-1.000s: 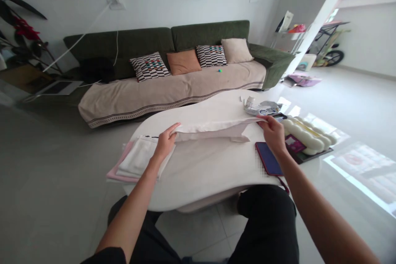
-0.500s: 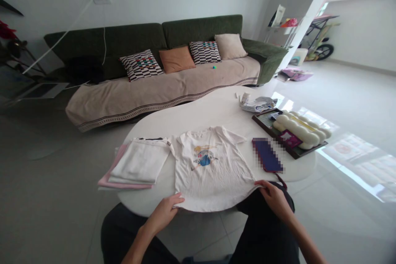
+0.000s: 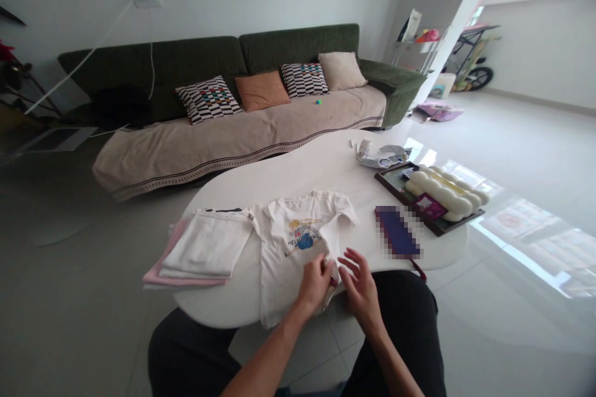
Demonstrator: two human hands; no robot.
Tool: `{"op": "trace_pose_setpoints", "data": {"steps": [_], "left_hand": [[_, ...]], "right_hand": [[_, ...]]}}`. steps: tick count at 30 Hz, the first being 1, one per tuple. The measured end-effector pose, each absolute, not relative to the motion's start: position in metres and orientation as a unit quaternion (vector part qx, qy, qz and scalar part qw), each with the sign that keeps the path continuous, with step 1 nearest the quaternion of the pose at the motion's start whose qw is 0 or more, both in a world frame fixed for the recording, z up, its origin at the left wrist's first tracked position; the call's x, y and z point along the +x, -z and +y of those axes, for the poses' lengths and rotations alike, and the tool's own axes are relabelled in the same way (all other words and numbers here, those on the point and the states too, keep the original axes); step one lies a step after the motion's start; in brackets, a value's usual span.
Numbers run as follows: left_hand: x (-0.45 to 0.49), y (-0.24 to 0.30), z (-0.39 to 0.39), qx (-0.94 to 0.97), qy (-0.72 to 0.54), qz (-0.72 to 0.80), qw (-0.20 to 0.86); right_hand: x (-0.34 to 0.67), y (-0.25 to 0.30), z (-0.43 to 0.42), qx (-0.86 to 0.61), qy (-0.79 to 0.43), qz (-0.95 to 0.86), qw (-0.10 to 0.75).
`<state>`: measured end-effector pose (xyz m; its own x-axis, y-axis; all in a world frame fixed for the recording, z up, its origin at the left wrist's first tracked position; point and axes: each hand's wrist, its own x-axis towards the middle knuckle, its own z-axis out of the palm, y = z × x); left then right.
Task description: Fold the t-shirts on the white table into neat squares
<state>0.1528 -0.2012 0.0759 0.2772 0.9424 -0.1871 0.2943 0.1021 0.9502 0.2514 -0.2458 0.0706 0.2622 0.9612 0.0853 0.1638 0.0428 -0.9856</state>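
Note:
A white T-shirt (image 3: 284, 260) with a printed picture and lettering lies on the white table, its neck away from me. Its right side is gathered inward over the body, and the near edge hangs at the table's rim. My left hand (image 3: 314, 282) is closed on the cloth of that right side, reaching across the lower part of the shirt. Just right of it, my right hand (image 3: 361, 288) has its fingers apart, close to the gathered edge; whether it touches the cloth I cannot tell. Left of the shirt rests a stack of folded clothes (image 3: 205, 245), white over pink.
On the white table (image 3: 242, 183), right of the shirt, lies a blurred dark blue flat object (image 3: 398, 232) with a strap. Behind it are a dark tray (image 3: 395, 183) holding a cream bumpy object (image 3: 442, 192) and a crumpled plastic package (image 3: 384, 156). A green sofa (image 3: 298, 37) stands beyond.
My left hand has moved from the shirt's near left corner across to its right side. The right hand has let go of the near right corner and moved inward. That side is now gathered inward.

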Motion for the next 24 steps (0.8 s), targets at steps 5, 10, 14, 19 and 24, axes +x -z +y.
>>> {"op": "trace_pose_setpoints", "data": {"steps": [5, 10, 14, 19, 24], "left_hand": [[0.168, -0.087, -0.188, 0.505, -0.325, 0.493, 0.629], [0.142, -0.156, -0.171, 0.427, -0.359, 0.443, 0.702], [0.089, -0.223, -0.128, 0.423, -0.459, 0.442, 0.644], [0.044, -0.273, -0.02, 0.462, -0.533, 0.465, 0.535], [0.02, -0.325, 0.08, 0.562, -0.455, 0.553, 0.414]], "right_hand": [[0.235, -0.031, -0.262, -0.632, -0.393, -0.439, 0.503], [0.235, -0.026, -0.252, -0.707, -0.321, -0.448, 0.443], [0.271, -0.054, -0.225, -0.701, -0.234, -0.525, 0.422], [0.327, -0.145, -0.124, -0.694, -0.055, -0.656, 0.29], [0.352, -0.262, -0.001, -0.649, 0.055, -0.694, 0.306]]}}
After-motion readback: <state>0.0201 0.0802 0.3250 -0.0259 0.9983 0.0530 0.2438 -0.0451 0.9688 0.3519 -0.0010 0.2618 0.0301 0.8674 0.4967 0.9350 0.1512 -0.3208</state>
